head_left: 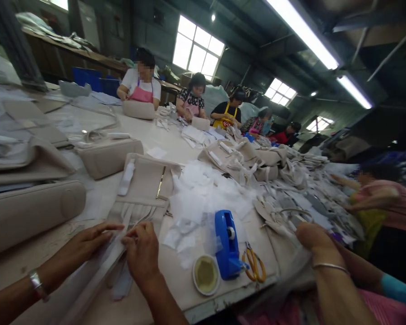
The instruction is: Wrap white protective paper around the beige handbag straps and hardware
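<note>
A beige handbag (152,176) with a gold zipper (161,183) lies in front of me, its pale straps (130,216) running toward my body. My left hand (96,239) has its thumb and fingers closed on a strap wrapped in thin white material (103,266). Close beside it, my right hand (144,248) pinches the same wrapped strap with bent fingers. A white-wrapped piece (126,178) rests on the bag's left side. Below my right hand, another translucent strip (122,282) hangs down. The exact fingertip contact is partly hidden.
Right of my hands are a blue tape dispenser (227,243), orange-handled scissors (254,264) and a round tin (205,275). White sheets (206,189) and more bags (108,155) cover the table. A co-worker's arm (328,266) reaches in at right; several people work along the far side.
</note>
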Available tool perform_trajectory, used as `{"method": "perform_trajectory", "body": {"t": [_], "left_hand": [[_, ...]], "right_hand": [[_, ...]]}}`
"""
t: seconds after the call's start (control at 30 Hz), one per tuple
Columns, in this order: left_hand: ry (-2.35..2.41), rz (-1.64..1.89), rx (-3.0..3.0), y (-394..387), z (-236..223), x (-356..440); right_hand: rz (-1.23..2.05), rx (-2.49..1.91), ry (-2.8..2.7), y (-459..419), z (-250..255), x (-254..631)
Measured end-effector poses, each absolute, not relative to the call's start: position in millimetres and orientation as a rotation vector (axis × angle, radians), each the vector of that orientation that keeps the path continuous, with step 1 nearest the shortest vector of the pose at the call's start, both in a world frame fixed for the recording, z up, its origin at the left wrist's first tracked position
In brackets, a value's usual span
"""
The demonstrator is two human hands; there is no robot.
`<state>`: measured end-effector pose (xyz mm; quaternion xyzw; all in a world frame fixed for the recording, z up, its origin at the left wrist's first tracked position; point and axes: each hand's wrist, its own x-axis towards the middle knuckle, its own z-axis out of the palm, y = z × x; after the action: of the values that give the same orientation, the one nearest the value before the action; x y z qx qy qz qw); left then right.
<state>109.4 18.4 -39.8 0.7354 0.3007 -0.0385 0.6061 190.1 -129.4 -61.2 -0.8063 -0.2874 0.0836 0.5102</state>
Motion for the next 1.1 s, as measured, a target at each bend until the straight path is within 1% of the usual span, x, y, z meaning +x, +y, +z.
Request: {"method": "perform_trajectory", "body": {"t": [0.1,0.2,0.3,0.47,0.57,0.67,0.8,0.87,1.0,1.1], "left_hand": [[0.641,-0.079,1.618,15.7,-36.0,113.8],[0.613,-0.017,1.564,20.8,-45.7,120.3],[0.511,-0.041,1.553,34.4,-55.2,127.8],[0.548,0.023,1.601,52.2,-55.3,140.8],[0.580,-0.007,1.645,61.4,-60.0,148.8],[0.610,-0.070,1.719,75.0,-67.2,162.4],[0.666,-0.063,1.920,91.3,-68.7,189.5],[0.648,-0.084,2.033,92.1,-67.4,199.0],[0.584,-0.224,2.204,84.4,-69.3,203.3],[0.577,-0.291,2.327,82.5,-70.8,207.7]], "right_hand": [[0.255,-1.901,-0.695,-131.8,-60.9,192.1],[0.345,-1.905,-0.729,-134.1,-61.8,197.7],[0.424,-1.939,-0.780,-134.9,-65.1,211.1],[0.459,-1.986,-0.826,-134.4,-66.9,231.5],[0.485,-1.960,-0.832,-133.5,-65.5,240.4],[0.524,-1.962,-0.791,-129.1,-65.5,254.9],[0.510,-2.057,-0.814,-115.7,-69.5,279.9],[0.567,-2.093,-0.845,-109.6,-72.3,288.1],[0.821,-2.071,-0.861,-107.8,-76.3,294.7],[0.793,-2.142,-0.884,-109.0,-76.3,303.0]]}}
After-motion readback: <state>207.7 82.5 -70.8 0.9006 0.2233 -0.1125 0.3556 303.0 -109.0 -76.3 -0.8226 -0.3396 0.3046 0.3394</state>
